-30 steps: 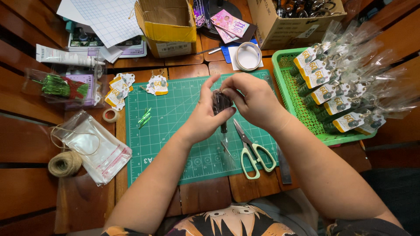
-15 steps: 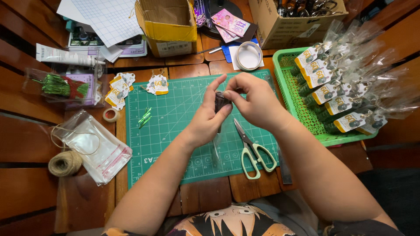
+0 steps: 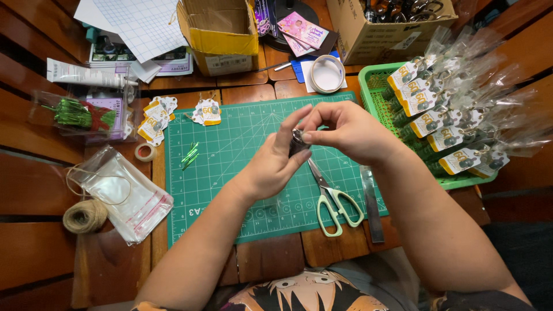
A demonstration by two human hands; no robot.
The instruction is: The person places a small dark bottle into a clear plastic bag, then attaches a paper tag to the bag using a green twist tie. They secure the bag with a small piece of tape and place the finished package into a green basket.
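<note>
**Small dark piece getting pinched over the cutting mat**

Small dark item [image 3: 298,140] is sitting right between both hands, hovering above the middle of the green cutting mat [image 3: 230,144]. Too tiny and too covered for me to say exactly what it is. I'm guessing it's light and stiff-ish, maybe a bit slippery, so taking it by the sides with just the fingertips looks like the sensible grip.

Left hand [image 3: 276,167] is cupping it from below, fingers curled in close, thumb pressing against it. Right hand [image 3: 345,129] is coming at it from above the mat's far side, fingers [image 3: 308,137] nearly closed in a fine pinch on its top. So both are grasping the same piece, barely any gap.

Scissors [image 3: 331,198] with pale green handles are lying on the mat just below the hands, a metal ruler [image 3: 371,201] at the mat's right edge. Green basket [image 3: 377,95] of bagged, tagged packets is sitting right of the mat, twine ball [image 3: 84,216] well left of it on the worktop.
</note>
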